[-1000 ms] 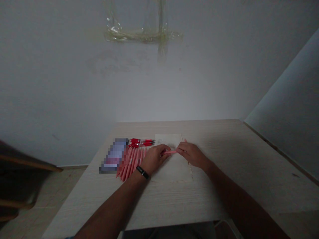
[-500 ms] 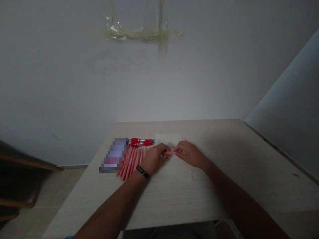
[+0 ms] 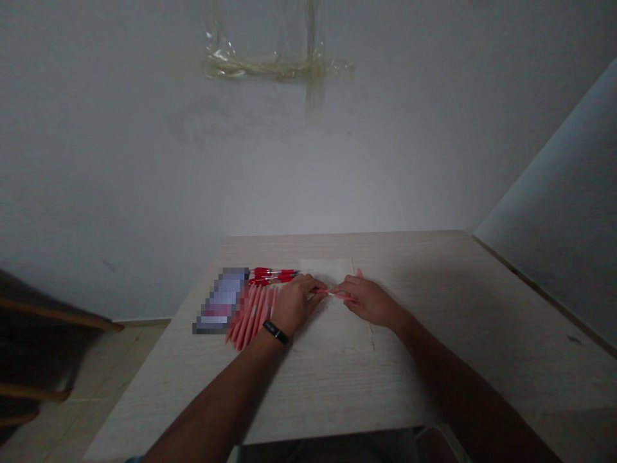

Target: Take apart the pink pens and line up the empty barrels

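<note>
My left hand (image 3: 299, 304) and my right hand (image 3: 370, 302) meet over a pale sheet of paper (image 3: 332, 328), pinching a thin pink strip (image 3: 335, 293) between them. A black wristband (image 3: 276, 332) circles my left wrist. Just left of that hand lies a fanned row of pink strips (image 3: 253, 315), partly hidden by it. Beyond them are several red pens (image 3: 272, 276), side by side. A pixelated flat rectangular object (image 3: 222, 299) rests at the row's left end.
The pale wood-grain table (image 3: 448, 334) has its far edge against the wall and a right edge along an angled wall panel. Clear plastic film (image 3: 277, 66) is stuck high on the wall. Dark furniture (image 3: 33, 350) stands at the lower left, above a tiled floor.
The pink strip shows longer between my hands, now reaching further under my right fingers. My hands have shifted only slightly.
</note>
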A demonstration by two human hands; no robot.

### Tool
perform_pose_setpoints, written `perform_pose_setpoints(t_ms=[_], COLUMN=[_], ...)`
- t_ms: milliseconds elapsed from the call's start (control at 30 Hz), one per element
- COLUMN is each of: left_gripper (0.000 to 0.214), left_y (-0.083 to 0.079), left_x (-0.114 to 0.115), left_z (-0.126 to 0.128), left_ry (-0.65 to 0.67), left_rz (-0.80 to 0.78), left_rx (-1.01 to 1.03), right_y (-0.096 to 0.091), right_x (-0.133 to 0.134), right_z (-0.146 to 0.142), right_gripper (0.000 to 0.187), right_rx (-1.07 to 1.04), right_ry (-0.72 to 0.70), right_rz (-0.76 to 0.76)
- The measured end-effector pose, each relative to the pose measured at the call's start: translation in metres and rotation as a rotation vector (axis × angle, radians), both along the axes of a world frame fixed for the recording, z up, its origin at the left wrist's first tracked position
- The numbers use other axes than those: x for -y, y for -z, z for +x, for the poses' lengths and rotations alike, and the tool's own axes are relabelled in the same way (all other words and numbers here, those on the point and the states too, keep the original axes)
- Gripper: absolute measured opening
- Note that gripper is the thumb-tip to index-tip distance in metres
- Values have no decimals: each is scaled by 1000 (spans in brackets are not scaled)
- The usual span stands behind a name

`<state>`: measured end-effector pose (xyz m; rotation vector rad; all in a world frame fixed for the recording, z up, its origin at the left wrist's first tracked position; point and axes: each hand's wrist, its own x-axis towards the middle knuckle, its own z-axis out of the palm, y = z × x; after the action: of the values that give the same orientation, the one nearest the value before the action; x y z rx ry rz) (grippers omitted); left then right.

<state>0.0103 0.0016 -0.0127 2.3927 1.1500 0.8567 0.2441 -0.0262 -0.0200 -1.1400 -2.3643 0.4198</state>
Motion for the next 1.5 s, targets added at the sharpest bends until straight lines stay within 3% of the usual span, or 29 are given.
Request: perform_pose_setpoints(t_ms=[267,500,800,1500], left_gripper=[21,27,29,17], left_y=[3,6,8,18], left_x=[-3,-4,-3,-1], left_z=[-2,-2,2,-1], left_ry=[-87,-182,-114,-112], left_rz=[8,-97,-223,-99], left_rx=[28,6,-37,-162], right_y=[-2,-6,-4,-6], right_x=[-3,-5,-6,-3], right_z=[8,14,11,10], right_gripper=[35,37,28,24], right_rx=[36,4,-30,-57], right_ry=[87,253,250,175], right_rz=[56,39,-2,-2])
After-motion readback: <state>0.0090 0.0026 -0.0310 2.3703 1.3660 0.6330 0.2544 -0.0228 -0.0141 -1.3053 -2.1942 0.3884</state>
